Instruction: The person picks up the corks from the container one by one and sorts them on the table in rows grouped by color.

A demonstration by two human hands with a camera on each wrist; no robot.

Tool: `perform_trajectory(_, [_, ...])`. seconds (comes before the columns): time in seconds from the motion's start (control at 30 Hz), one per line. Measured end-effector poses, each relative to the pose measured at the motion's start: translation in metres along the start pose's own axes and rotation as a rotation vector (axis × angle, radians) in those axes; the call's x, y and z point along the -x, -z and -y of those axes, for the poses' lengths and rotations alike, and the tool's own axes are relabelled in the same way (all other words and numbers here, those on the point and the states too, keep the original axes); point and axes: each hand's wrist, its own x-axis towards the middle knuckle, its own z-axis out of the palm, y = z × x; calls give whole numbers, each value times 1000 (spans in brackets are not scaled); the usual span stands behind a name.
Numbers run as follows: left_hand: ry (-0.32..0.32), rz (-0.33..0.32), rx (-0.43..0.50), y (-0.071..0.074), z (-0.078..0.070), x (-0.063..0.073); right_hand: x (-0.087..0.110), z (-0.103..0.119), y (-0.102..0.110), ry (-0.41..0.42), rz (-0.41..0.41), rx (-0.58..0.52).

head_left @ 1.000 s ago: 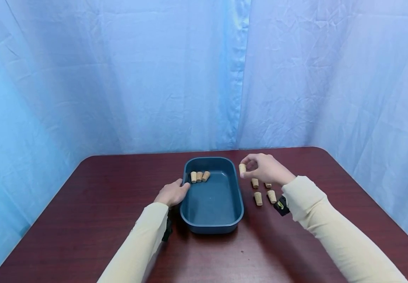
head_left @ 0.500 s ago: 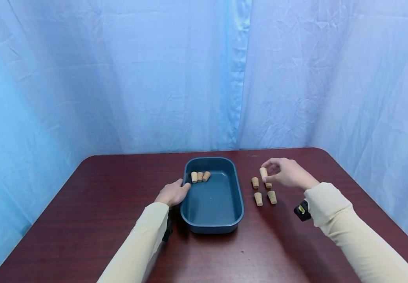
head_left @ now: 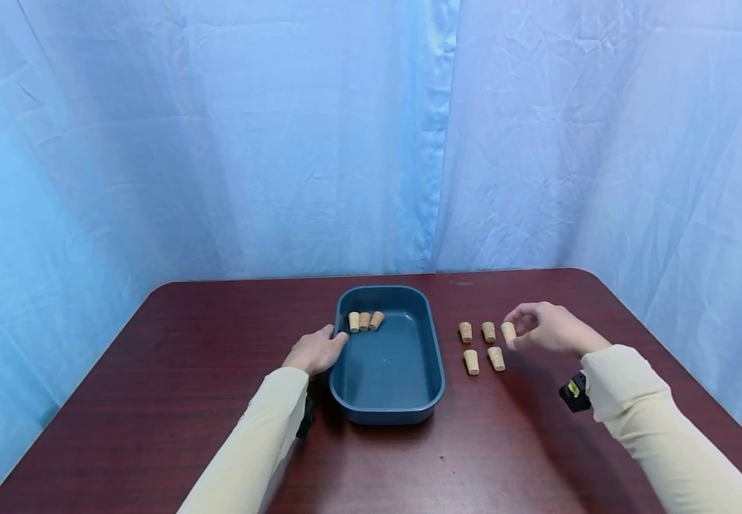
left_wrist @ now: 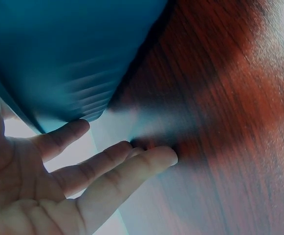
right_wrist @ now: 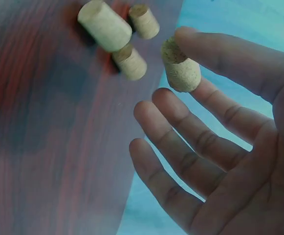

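My right hand [head_left: 553, 328] pinches a tapered cork stopper [head_left: 508, 331] between thumb and index finger, at the right end of the back row of corks. In the right wrist view, this stopper [right_wrist: 182, 73] sits at the fingertips while the other fingers spread loosely. Several more cork stoppers [head_left: 495, 358] stand in two short rows on the table to its left. My left hand [head_left: 314, 351] holds the left rim of a deep blue rectangular tray [head_left: 438, 364], thumb over the edge. Below the rim, one fingertip meets the tray's outer wall [left_wrist: 78, 63]; the other fingers extend free.
Three cork stoppers [head_left: 365, 321] lie side by side in the tray's back left corner. The dark red wooden table [head_left: 152, 400] has rounded back corners. Pale blue curtains [head_left: 319, 143] hang behind it and along both sides.
My right hand has carried the cork stopper from beside the tray's right rim rightward, over the standing corks, and lowered it past the back row. The left hand and tray have stayed put.
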Motion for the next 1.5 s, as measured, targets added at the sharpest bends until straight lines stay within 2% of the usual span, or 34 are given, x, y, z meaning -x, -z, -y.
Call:
perform_trajectory(0.13, [5,-1,7,0,0,0,2,-9,-1,-27,17,6])
perform_trajectory(0.5, [0,3,-3,0,0,0,5,-26,-14,-35,-9,37])
perform_trajectory(0.83, [2,3,-4,0,-1,0,7,-32,-23,-76,1,9])
perform_trajectory(1.1, [3,-1,1,0,-1,0,7,-32,-27,-50,-17,41])
perform_trajectory(1.5, [3,-3,-2,-1,0,1,6,-30,-28,-79,-1,43])
